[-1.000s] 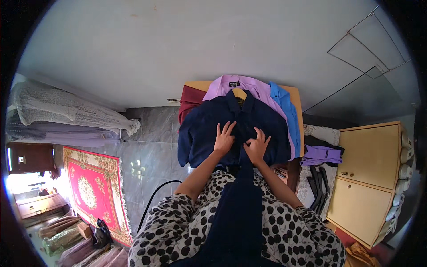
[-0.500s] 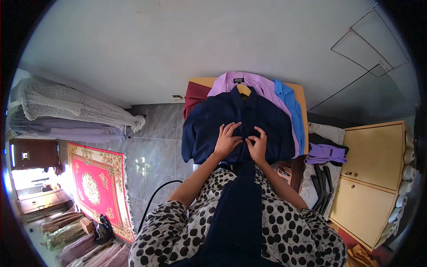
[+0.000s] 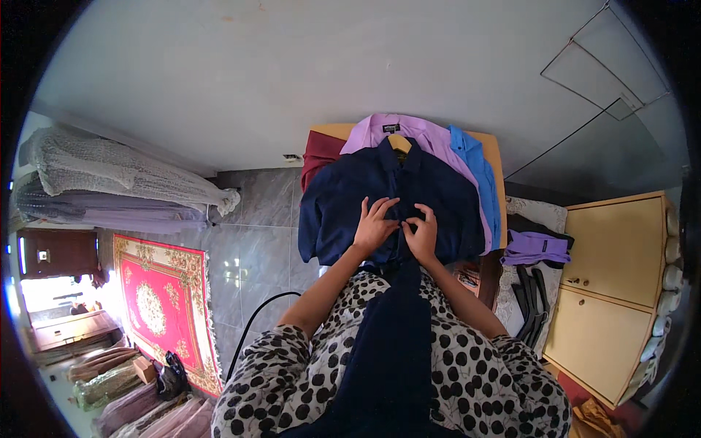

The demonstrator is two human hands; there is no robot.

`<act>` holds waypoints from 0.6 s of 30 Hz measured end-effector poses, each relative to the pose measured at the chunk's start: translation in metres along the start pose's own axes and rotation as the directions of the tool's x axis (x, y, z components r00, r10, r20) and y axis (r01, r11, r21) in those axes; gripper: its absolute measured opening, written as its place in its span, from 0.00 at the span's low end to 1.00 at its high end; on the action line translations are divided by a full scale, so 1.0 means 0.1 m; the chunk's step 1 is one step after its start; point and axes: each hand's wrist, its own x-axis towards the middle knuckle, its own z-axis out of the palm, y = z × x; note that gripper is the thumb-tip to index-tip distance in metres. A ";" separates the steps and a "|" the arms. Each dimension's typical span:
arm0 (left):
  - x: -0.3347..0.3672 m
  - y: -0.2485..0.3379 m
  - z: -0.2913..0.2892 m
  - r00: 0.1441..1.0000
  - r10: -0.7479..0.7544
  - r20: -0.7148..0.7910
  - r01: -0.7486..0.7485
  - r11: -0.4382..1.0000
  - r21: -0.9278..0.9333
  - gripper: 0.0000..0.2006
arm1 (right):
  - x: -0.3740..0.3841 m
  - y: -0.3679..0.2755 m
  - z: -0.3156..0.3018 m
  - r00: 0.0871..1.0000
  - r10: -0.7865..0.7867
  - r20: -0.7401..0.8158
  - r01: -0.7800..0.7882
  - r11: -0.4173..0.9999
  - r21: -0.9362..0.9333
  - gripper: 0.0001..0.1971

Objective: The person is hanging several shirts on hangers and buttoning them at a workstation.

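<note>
A navy blue button-up shirt (image 3: 342,196) lies front up with a wooden hanger (image 3: 399,143) in its collar. Both my hands are at its front placket, a little below the middle of the chest. My left hand (image 3: 374,226) pinches the placket edge between thumb and forefinger, its other fingers spread over the cloth. Close beside it, my right hand (image 3: 422,235) pinches the same strip from the other side, fingers curled. The button, if one is between the fingertips, is too small to make out. Below my hands, the shirt's lower part runs toward my body.
Under the navy shirt lie a lilac shirt (image 3: 434,134), a blue shirt (image 3: 475,157) and a maroon garment (image 3: 321,152) on a wooden table (image 3: 499,171). To the right are a folded purple shirt (image 3: 537,248), black hangers (image 3: 531,303) and a cream cabinet (image 3: 613,255). A black cable (image 3: 252,321) curves at left.
My fingertips have drawn slightly closer together at the placket, the right thumb and forefinger closing on the cloth. The shirt stays in place.
</note>
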 end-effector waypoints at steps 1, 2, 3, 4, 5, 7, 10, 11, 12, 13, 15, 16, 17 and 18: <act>0.00 0.00 0.00 1.000 -0.015 0.020 0.015 1.000 0.004 0.08 | 0.00 0.00 -0.01 1.000 -0.026 -0.010 0.026 1.000 -0.003 0.06; 0.00 0.00 0.01 1.000 0.004 0.003 -0.004 1.000 0.003 0.08 | -0.01 0.00 -0.02 0.999 -0.035 -0.012 0.034 0.999 -0.015 0.06; 0.00 0.00 0.01 1.000 0.011 0.006 -0.011 1.000 0.002 0.08 | -0.01 -0.01 -0.03 1.000 -0.027 -0.007 0.026 0.999 -0.039 0.06; 0.01 -0.01 0.01 0.999 0.005 0.031 -0.005 1.000 0.003 0.08 | -0.01 -0.01 -0.03 0.999 -0.045 -0.003 0.045 0.999 -0.012 0.06; 0.02 -0.01 0.01 1.000 0.024 0.014 -0.024 1.000 0.008 0.08 | -0.01 -0.01 -0.03 0.999 -0.046 0.006 0.046 0.999 0.004 0.07; 0.03 -0.02 0.00 0.998 0.025 0.051 -0.026 0.999 0.023 0.07 | 0.00 -0.01 -0.02 0.999 -0.052 0.017 0.052 0.999 0.016 0.07; 0.05 -0.03 -0.02 0.998 0.008 0.065 -0.010 1.000 0.018 0.08 | 0.02 0.01 -0.01 0.998 -0.066 0.025 0.066 0.998 0.016 0.09; 0.05 -0.03 -0.03 0.998 0.011 0.063 -0.011 1.000 0.015 0.07 | 0.02 0.02 -0.02 0.997 -0.070 0.030 0.069 0.997 0.024 0.09; 0.05 -0.04 -0.03 0.998 0.013 0.062 -0.014 1.000 0.011 0.07 | 0.02 0.03 -0.03 0.998 -0.055 0.041 0.054 0.998 0.018 0.10; 0.05 -0.05 -0.04 0.996 -0.001 0.094 0.000 1.000 0.007 0.07 | 0.02 0.05 -0.03 0.996 -0.084 0.033 0.083 0.996 0.033 0.10; 0.05 -0.07 -0.05 0.998 0.018 0.067 -0.018 1.000 -0.006 0.07 | 0.02 0.08 -0.04 0.995 -0.087 0.048 0.086 0.996 0.021 0.10; 0.06 -0.08 -0.05 0.996 0.010 0.088 -0.009 1.000 -0.015 0.06 | 0.03 0.09 -0.04 0.993 -0.112 0.032 0.110 0.993 0.047 0.10; 0.06 -0.09 -0.05 0.997 0.025 0.080 -0.024 1.000 -0.013 0.06 | 0.03 0.10 -0.05 0.992 -0.117 0.034 0.115 0.992 0.060 0.10; 0.07 -0.10 -0.06 0.996 0.030 0.090 -0.029 0.999 -0.014 0.06 | 0.04 0.11 -0.05 0.993 -0.109 0.041 0.106 0.992 0.062 0.09</act>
